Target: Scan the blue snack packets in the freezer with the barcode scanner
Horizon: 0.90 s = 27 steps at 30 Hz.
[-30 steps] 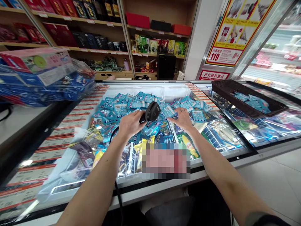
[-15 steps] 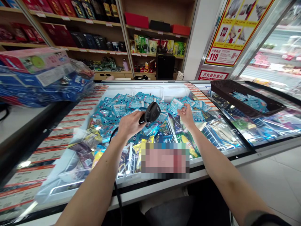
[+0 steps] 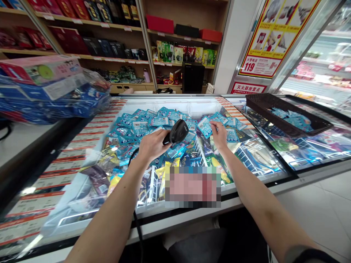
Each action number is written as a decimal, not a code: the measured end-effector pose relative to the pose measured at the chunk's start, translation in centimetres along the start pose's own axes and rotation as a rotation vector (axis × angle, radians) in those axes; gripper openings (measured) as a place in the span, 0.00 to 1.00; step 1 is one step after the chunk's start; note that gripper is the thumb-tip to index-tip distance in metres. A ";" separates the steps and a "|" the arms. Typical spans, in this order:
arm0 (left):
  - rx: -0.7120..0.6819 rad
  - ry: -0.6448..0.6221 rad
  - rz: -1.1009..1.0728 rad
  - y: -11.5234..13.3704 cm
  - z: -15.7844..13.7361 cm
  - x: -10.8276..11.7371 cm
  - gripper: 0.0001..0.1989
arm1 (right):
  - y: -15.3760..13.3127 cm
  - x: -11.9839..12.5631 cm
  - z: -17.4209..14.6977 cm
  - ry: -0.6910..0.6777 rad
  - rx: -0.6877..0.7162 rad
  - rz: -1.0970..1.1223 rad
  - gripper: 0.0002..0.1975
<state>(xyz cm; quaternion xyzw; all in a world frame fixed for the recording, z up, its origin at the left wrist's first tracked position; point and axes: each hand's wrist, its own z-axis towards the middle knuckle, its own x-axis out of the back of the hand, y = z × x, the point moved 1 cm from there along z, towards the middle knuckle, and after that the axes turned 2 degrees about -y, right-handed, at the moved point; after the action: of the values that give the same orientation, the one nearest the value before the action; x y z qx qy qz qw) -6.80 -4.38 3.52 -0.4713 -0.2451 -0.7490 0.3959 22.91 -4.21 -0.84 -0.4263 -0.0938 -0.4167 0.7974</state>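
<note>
My left hand (image 3: 152, 146) is wrapped round the handle of a black barcode scanner (image 3: 178, 131), its head turned toward the right. In my right hand (image 3: 218, 134), the fingertips pinch the edge of a flat blue packet (image 3: 204, 126), whose white label with a barcode faces up. To the left, many similar blue packets (image 3: 139, 128) are heaped on the glass top of a freezer. A few more blue packets (image 3: 231, 134) lie beside and beyond my right hand. The scanner's black cable (image 3: 138, 230) hangs down past my left forearm.
A dark brown basket (image 3: 287, 113) with blue packets stands at the right. Plastic-wrapped boxes (image 3: 52, 91) are stacked at the left. Under the freezer glass are white wire baskets (image 3: 201, 151) and bagged goods. Stocked shelves (image 3: 109, 25) stand behind; a blurred patch covers the front edge.
My right hand has shifted slightly right with the blue packet, which is a little more tilted. The left hand and scanner have barely moved.
</note>
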 end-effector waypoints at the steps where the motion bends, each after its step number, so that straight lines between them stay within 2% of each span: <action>1: -0.001 0.000 -0.002 0.0 0.0 0.0 0.18 | 0.3 -0.2 0.0 -0.008 -0.016 0.033 0.17; 5: -0.014 -0.006 -0.008 -0.1 0.0 0.0 0.18 | 1.2 -0.9 0.1 -0.049 -0.090 0.115 0.25; 8: -0.031 -0.021 -0.017 0.1 0.0 0.2 0.19 | 1.8 -1.1 0.2 -0.029 -0.145 0.130 0.27; 16: -0.054 -0.063 -0.036 0.7 0.0 0.5 0.20 | 2.8 -1.3 0.4 0.011 -0.225 0.264 0.19; 22: -0.090 -0.043 -0.050 0.7 0.0 0.3 0.19 | 2.3 -1.3 0.3 -0.020 -0.294 0.451 0.19; 27: -0.089 -0.048 -0.055 0.7 0.0 0.3 0.19 | 1.9 -1.2 0.3 -0.042 -0.306 0.469 0.18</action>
<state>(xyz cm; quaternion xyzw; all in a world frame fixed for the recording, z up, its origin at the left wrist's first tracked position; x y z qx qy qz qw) -6.33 -4.88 3.75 -0.4995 -0.2339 -0.7581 0.3480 23.67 -2.76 -2.42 -0.5603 0.0549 -0.2211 0.7963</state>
